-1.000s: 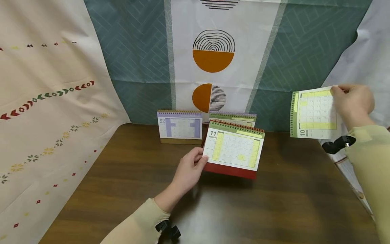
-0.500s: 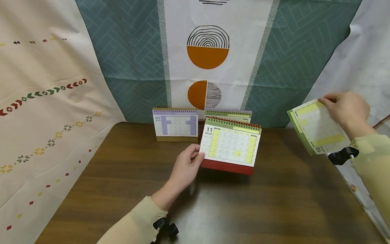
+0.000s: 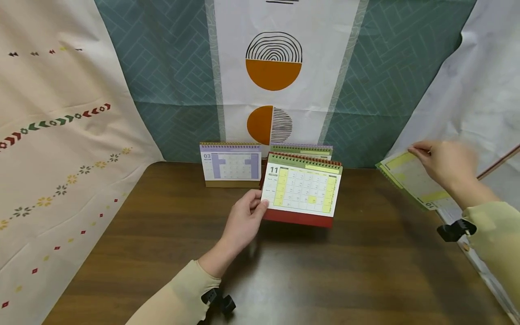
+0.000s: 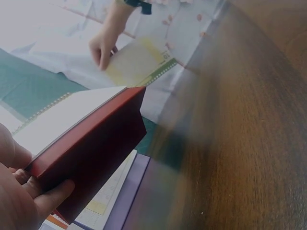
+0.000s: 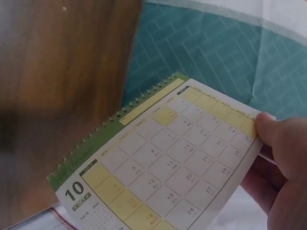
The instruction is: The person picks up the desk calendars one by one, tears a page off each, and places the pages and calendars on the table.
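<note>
Counter point(image 3: 325, 271), lower frame | November calendar point(image 3: 306, 189), centre, left edge pinched by left grip point(image 3: 245, 212); best held steady | loose October page point(image 3: 410, 178), right of frame, pinched by right grip point(image 3: 451, 167); light hold should avoid creasing

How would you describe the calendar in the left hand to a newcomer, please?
Over the far half of the brown table, the left hand grips a green-topped desk calendar. It reads 11, and unlike its neighbours, it has a red base.
</note>
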### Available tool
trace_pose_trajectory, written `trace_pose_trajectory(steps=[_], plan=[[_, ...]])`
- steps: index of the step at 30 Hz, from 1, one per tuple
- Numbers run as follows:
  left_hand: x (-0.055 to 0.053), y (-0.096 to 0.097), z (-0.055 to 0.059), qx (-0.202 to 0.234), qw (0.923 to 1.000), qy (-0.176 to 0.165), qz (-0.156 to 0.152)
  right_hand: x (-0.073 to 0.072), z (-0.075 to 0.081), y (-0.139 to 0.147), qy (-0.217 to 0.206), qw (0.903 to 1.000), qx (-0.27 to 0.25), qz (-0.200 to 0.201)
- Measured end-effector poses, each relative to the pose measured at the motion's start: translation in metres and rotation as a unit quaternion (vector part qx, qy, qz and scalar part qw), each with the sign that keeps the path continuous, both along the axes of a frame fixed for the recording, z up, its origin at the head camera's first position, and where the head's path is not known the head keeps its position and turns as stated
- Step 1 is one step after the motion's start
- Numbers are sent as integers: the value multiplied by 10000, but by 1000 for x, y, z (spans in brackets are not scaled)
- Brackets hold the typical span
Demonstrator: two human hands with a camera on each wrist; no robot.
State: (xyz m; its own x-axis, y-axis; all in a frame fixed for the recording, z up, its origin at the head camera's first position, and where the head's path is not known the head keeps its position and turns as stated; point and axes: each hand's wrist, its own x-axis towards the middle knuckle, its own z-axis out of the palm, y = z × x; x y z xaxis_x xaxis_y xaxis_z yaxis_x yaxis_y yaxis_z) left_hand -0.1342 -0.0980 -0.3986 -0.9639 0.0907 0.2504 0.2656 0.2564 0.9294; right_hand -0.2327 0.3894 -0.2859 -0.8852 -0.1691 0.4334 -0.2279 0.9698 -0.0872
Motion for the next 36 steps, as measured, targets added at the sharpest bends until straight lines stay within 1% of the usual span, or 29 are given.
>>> trace_pose_trajectory(steps=[3, 6, 10, 14, 19, 24, 26, 30, 33, 36], plan=[[0, 0, -1, -3, 10000, 2, 8, 7, -9, -4, 255, 9993, 150, 223], [-1, 0, -3, -8, 10000, 29, 26, 14, -16, -7, 635, 9961, 360, 504], [-2, -1, -3, -2, 10000, 52, 43, 23, -28, -9, 1304, 9843, 627, 1013], [-4, -2, -5, 71, 9999, 71, 43, 30, -42, -10, 1677, 9729, 747, 1405], [-4, -2, -4, 159, 9998, 126, 40, 42, -57, -10, 1685, 9705, 678, 1588], [-6, -1, -4, 108, 9998, 194, 18, 55, -68, -8, 1666, 9687, 699, 1705], [-7, -1, -4, 93, 9997, 216, 25, 60, -72, -9, 1668, 9666, 692, 1817], [-6, 1, -2, 85, 9998, 177, 31, 67, -82, -12, 1658, 9598, 667, 2166], [-6, 2, -1, 89, 9999, 133, 25, 74, -91, -12, 1557, 9567, 647, 2371], [-6, 2, 0, 76, 9999, 116, 27, 82, -99, -12, 1333, 9571, 542, 2514]])
